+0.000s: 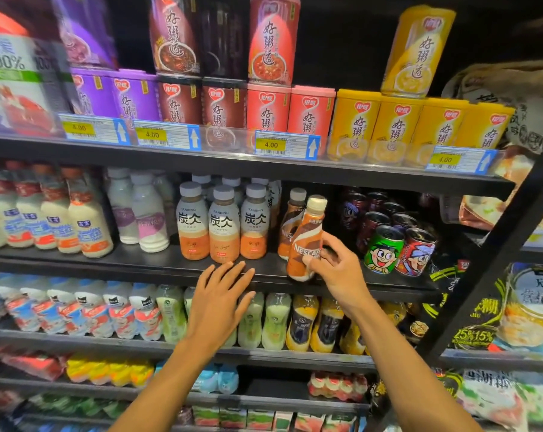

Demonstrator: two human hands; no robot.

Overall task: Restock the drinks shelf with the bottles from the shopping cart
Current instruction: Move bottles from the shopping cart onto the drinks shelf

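Head view, the only one: mid-restock. The right hand (335,266) grips a Nescafé bottle (306,241) around its lower half, thumb in front and fingers behind. The bottle is tilted, cap leaning right, with its base at the front edge of the middle shelf (139,260), centre-right of frame. It isn't seated yet. A matching Nescafé bottle (292,219) already stands just behind it, with latte bottles (223,226) to the left and cartoon cans (385,247) to the right. The cart is out of view, so I can't tell how many bottles are left. The left hand (220,294) is flat and holds nothing, fingers straight and spread, tips at the shelf lip below the lattes. Can't tell if it's touching. Both forearms reach up from the bottom of the frame.
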